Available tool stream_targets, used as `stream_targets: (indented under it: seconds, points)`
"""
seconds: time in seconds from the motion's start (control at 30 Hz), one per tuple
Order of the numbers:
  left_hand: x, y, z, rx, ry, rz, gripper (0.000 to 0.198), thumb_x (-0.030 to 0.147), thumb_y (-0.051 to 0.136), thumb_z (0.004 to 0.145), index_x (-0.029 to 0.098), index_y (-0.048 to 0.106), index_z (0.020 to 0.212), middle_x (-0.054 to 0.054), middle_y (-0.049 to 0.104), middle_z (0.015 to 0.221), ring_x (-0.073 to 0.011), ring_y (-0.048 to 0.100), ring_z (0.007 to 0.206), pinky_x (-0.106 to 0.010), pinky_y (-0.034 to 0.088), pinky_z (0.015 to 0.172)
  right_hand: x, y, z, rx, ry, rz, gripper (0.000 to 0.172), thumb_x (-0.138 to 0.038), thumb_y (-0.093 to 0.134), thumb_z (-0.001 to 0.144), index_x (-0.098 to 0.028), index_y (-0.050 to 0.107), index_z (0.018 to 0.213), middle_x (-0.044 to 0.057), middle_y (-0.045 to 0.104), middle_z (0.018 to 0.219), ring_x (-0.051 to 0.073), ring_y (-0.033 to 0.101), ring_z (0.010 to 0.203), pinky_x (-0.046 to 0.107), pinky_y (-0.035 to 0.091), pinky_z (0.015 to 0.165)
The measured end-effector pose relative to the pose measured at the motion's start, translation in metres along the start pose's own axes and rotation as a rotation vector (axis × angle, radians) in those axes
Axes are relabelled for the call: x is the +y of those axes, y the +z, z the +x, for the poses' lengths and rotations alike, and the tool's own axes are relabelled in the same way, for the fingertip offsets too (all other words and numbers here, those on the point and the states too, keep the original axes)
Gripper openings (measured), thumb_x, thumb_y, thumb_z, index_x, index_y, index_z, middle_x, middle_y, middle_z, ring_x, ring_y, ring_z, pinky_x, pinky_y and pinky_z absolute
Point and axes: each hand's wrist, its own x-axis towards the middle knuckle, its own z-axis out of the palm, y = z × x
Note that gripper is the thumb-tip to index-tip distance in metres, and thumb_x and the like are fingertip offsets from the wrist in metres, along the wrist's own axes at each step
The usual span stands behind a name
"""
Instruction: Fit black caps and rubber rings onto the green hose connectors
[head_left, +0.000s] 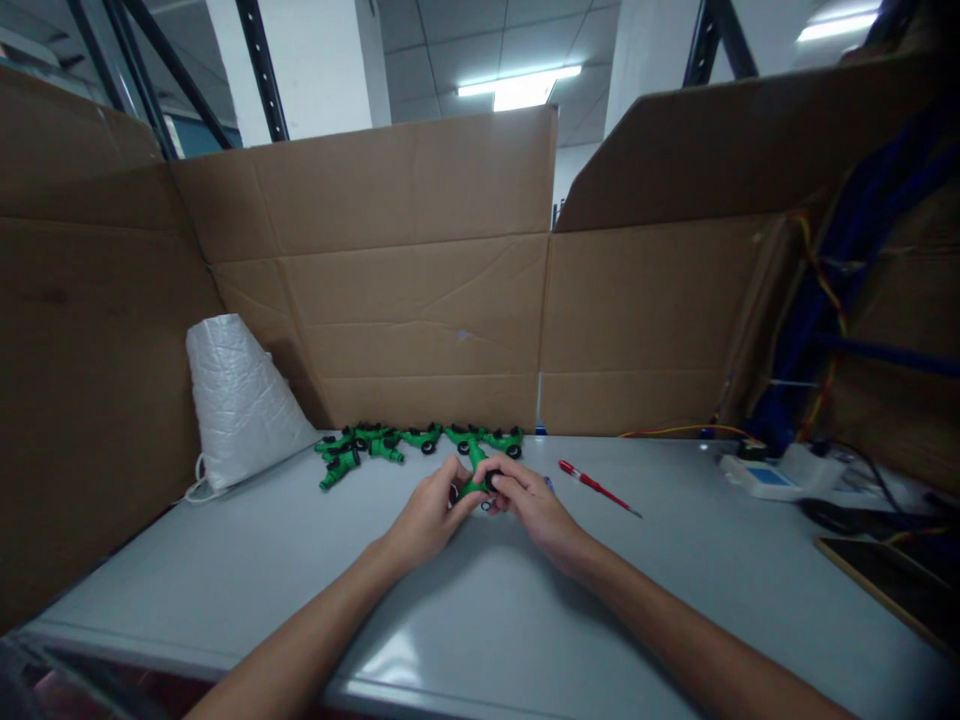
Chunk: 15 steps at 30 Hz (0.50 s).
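Over the middle of the table my left hand [433, 508] and my right hand [534, 500] meet around one green plastic fitting with black parts [477, 462]. Fingers of both hands are closed on it, hiding much of its lower part. Just below the fingertips a small ring [486, 506] shows, too small to make out well. Behind the hands, along the cardboard wall, several similar green fittings [386, 447] lie in a loose row. To the right of my right hand rests a red screwdriver [596, 484], its shaft pointing right and toward me.
A silvery padded bag [238, 405] leans at the back left. Cardboard walls [420, 300] close in the grey table [262, 570]. At the right are a blue metal frame [795, 350], wires, a white power strip [780, 478] and a dark flat board [885, 590].
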Motion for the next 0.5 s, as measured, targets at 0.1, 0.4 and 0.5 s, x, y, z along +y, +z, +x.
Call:
stream_targets:
  seconds: [0.1, 0.4, 0.5]
  points:
    - [0.0003, 0.0013, -0.0007, -0.008, 0.0, 0.004, 0.023, 0.042, 0.062, 0.102, 0.021, 0.053, 0.101, -0.001, 0.065, 0.09, -0.0175, 0.058, 0.079, -0.028, 0.043, 0.073, 0.0013, -0.0018, 0.0006, 0.0, -0.009, -0.021, 0.018, -0.035, 0.055, 0.089, -0.024, 0.07, 0.092, 0.001, 0.06, 0.09, 0.017, 0.054, 0.072, 0.03, 0.049, 0.07]
    - [0.0046, 0.0017, -0.0019, -0.028, 0.034, 0.013, 0.023, 0.042, 0.06, 0.102, 0.022, 0.051, 0.099, 0.001, 0.062, 0.086, -0.0162, 0.055, 0.077, -0.028, 0.042, 0.072, -0.0014, -0.0033, 0.0016, -0.018, -0.014, 0.004, 0.016, -0.035, 0.059, 0.086, -0.023, 0.069, 0.084, 0.002, 0.061, 0.089, 0.017, 0.056, 0.074, 0.029, 0.05, 0.068]
    - [0.0022, 0.0026, -0.0013, -0.004, 0.026, -0.006, 0.024, 0.043, 0.059, 0.103, 0.021, 0.052, 0.099, 0.0, 0.063, 0.086, -0.0166, 0.057, 0.077, -0.028, 0.043, 0.072, 0.002, -0.0043, 0.0022, -0.007, 0.011, 0.034, 0.021, -0.041, 0.061, 0.089, -0.024, 0.073, 0.095, 0.002, 0.062, 0.089, 0.016, 0.054, 0.069, 0.03, 0.052, 0.066]
